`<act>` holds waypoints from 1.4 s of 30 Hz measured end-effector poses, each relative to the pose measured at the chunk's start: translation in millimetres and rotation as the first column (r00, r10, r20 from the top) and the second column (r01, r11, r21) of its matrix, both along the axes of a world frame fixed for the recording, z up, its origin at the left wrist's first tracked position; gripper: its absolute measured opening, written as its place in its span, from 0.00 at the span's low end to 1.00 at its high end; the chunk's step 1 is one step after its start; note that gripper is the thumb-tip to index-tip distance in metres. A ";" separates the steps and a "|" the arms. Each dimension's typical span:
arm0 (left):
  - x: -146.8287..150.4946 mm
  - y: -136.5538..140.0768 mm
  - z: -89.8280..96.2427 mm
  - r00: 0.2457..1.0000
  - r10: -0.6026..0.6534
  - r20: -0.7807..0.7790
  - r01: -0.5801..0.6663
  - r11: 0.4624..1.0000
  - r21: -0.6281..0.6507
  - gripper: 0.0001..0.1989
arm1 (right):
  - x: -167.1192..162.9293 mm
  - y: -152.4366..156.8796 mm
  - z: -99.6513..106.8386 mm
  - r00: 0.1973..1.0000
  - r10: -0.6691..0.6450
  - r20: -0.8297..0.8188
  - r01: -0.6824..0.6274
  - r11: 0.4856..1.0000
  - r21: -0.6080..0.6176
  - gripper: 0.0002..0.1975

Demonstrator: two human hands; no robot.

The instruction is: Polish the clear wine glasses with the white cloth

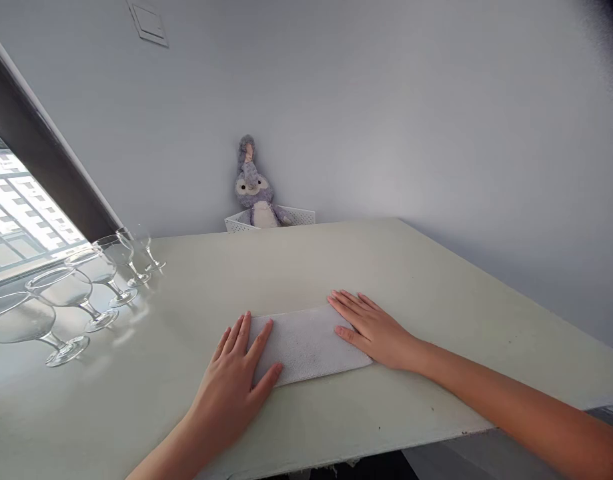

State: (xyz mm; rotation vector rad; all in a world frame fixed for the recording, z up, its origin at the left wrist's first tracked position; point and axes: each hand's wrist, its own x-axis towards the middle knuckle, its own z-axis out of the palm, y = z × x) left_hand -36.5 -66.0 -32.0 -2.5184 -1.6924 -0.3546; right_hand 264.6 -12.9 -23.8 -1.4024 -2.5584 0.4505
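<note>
A folded whitish-grey cloth (306, 343) lies flat on the pale table (196, 280), near its front edge. My left hand (239, 373) rests over the cloth's left end, palm down, with the fingers spread and the thumb on the near left corner. On the right end of the cloth, my right hand (369, 327) lies flat with its fingers stretched out and the thumb a little apart. Neither hand grips anything. The far left corner of the cloth is partly hidden under my left fingers.
Several clear stemmed glasses (102, 320) stand upright in a row along the table's left side, by the window (21, 207). Behind the far edge, a grey plush rabbit (256, 190) sits in a white perforated basket (301, 216). Walls border the back and right.
</note>
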 end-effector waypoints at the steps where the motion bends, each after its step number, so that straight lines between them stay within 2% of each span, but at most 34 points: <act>1: -0.4 -0.1 0.6 1.000 0.011 -0.007 -0.011 1.000 0.005 0.33 | 1.8 0.7 -0.1 1.000 -0.006 -0.002 0.006 1.000 0.009 0.31; 4: 3.2 -3.3 6.1 1.000 0.013 -0.021 -0.012 0.999 0.049 0.34 | -2.3 -3.0 6.1 0.999 -0.038 -0.028 0.040 0.998 0.046 0.31; 6: 11.5 -8.2 11.1 0.999 -0.045 -0.026 0.047 0.996 0.069 0.34 | -14.8 -12.1 13.8 0.998 -0.018 -0.064 0.024 0.996 0.089 0.30; 9: 29.3 -16.9 15.8 0.985 -0.175 -0.004 0.175 0.985 0.012 0.33 | -42.1 -32.3 22.1 0.983 0.159 -0.089 -0.151 0.984 0.091 0.30; 12: 39.9 -22.4 16.7 0.972 -0.235 0.027 0.236 0.969 -0.076 0.33 | -59.8 -46.3 22.1 0.953 0.286 -0.099 -0.287 0.958 -0.001 0.33; 16: 31.5 -23.9 15.7 0.984 -0.175 0.010 0.175 0.976 -0.133 0.32 | -50.2 -41.4 19.2 0.957 0.276 -0.088 -0.283 0.955 -0.083 0.33; 21: 12.1 -26.3 8.7 0.997 -0.082 0.002 0.082 0.995 -0.060 0.33 | -23.1 -31.6 20.7 0.971 0.234 -0.046 -0.238 0.963 -0.129 0.33; 27: -6.0 -36.7 0.6 0.998 0.060 0.009 -0.060 0.998 0.025 0.33 | -3.1 -38.4 14.3 0.992 0.123 0.026 -0.123 0.992 -0.023 0.35; 31: -27.3 -52.5 5.2 0.974 0.158 0.162 -0.167 0.985 0.048 0.29 | 10.5 -39.8 6.7 0.994 0.106 0.037 -0.107 0.994 0.028 0.35; 33: -47.0 -60.4 9.5 0.895 0.253 0.368 -0.288 0.957 0.042 0.27 | 15.6 -36.2 1.4 0.994 0.102 0.038 -0.106 0.989 0.107 0.36; 34: -59.8 -63.3 12.0 0.802 0.303 0.515 -0.367 0.930 0.024 0.26 | 17.0 -33.1 -1.7 0.993 0.108 0.039 -0.113 0.979 0.170 0.36; 35: -74.5 -65.4 14.6 0.662 0.343 0.666 -0.452 0.892 -0.011 0.25 | 17.4 -29.3 -4.9 0.991 0.126 0.040 -0.132 0.961 0.243 0.36; 36: -90.6 -66.4 17.4 0.485 0.362 0.796 -0.537 0.842 -0.056 0.25 | 16.8 -25.1 -8.0 0.986 0.159 0.041 -0.164 0.934 0.319 0.36; 37: -107.5 -66.1 20.4 0.300 0.358 0.884 -0.606 0.787 -0.113 0.25 | 15.3 -20.7 -10.9 0.976 0.212 0.044 -0.212 0.896 0.390 0.34; 38: -124.4 -64.4 23.4 0.150 0.345 0.927 -0.672 0.723 -0.160 0.26 | 13.0 -16.5 -13.3 0.958 0.282 0.051 -0.274 0.851 0.447 0.32; 39: -140.6 -61.4 26.4 0.059 0.332 0.942 -0.730 0.658 -0.186 0.28 | 10.4 -12.8 -15.0 0.934 0.353 0.060 -0.336 0.805 0.489 0.29; 40: -155.5 -57.0 29.1 0.023 0.343 0.939 -0.762 0.614 -0.206 0.31 | 7.7 -9.8 -15.9 0.906 0.418 0.070 -0.392 0.763 0.514 0.27; 42: -179.8 -44.5 32.9 0.021 0.357 0.934 -0.796 0.572 -0.201 0.34 | 3.2 -6.1 -15.6 0.855 0.512 0.082 -0.477 0.715 0.512 0.26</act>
